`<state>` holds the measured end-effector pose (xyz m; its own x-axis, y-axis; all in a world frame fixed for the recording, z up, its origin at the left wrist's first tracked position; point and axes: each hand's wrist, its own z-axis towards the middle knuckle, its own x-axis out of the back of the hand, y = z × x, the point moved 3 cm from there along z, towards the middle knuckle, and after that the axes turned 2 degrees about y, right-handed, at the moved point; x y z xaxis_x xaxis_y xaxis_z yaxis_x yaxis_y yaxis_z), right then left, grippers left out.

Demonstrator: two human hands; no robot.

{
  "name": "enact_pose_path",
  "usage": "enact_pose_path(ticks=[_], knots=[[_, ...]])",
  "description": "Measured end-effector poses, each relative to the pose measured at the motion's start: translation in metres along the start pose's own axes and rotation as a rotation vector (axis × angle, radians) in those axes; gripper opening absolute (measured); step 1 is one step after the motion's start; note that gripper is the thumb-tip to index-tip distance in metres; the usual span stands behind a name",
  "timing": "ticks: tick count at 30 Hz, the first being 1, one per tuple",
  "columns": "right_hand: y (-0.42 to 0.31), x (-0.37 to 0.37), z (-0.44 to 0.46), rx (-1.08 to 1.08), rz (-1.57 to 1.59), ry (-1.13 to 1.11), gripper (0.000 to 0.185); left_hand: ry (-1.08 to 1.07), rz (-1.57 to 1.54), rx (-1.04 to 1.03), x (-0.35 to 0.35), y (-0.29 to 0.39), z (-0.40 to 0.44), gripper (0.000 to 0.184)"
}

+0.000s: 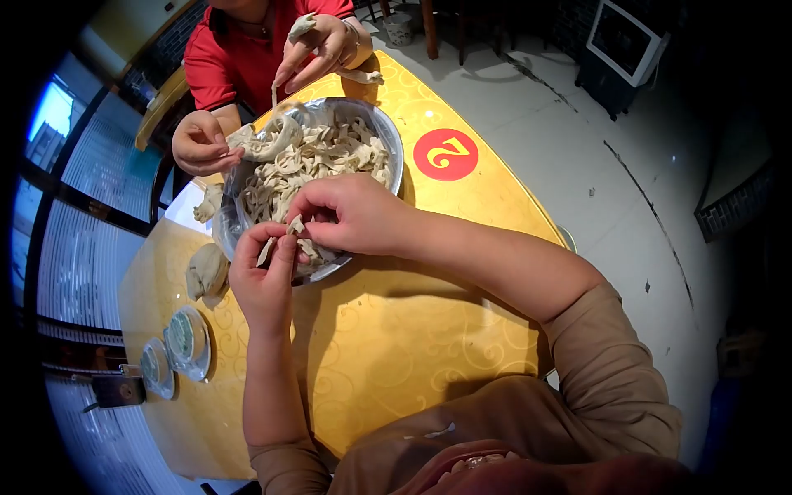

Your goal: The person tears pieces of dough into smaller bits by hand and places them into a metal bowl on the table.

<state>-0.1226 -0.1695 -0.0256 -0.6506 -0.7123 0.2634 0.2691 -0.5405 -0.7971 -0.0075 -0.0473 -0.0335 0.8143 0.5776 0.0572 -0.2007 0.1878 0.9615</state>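
Note:
My left hand [266,268] and my right hand [351,216] meet over the near rim of a metal bowl [394,136]. Between their pinched fingertips is a small pale torn piece [295,224], which looks like oyster mushroom. Both hands are closed on it. The bowl holds a heap of similar cream-grey strips [363,144]. Across the table, a person in a red top holds a larger pale piece [276,139] over the bowl with one hand [202,142]. That person's other hand [326,54] is raised above the far rim, with a thin strip hanging from its fingers.
A pale lump [206,271] and a smaller one [209,204] lie left of the bowl. Another piece [361,76] is behind it. Two round containers [186,338] stand at the table's left edge. A red number sticker [445,154] marks the yellow table [396,355].

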Motion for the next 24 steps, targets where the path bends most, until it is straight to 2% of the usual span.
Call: enact_pose_path(ticks=[12, 24], knots=[[0.0064, -0.0045, -0.0026, 0.034, -0.022, 0.017, 0.015, 0.015, 0.036, 0.007, -0.0020, -0.0008, -0.0005, 0.012], [0.0056, -0.0065, -0.0026, 0.118, -0.052, 0.014, 0.012, 0.011, 0.187, -0.106, -0.0015, -0.0008, -0.0003, 0.007]])
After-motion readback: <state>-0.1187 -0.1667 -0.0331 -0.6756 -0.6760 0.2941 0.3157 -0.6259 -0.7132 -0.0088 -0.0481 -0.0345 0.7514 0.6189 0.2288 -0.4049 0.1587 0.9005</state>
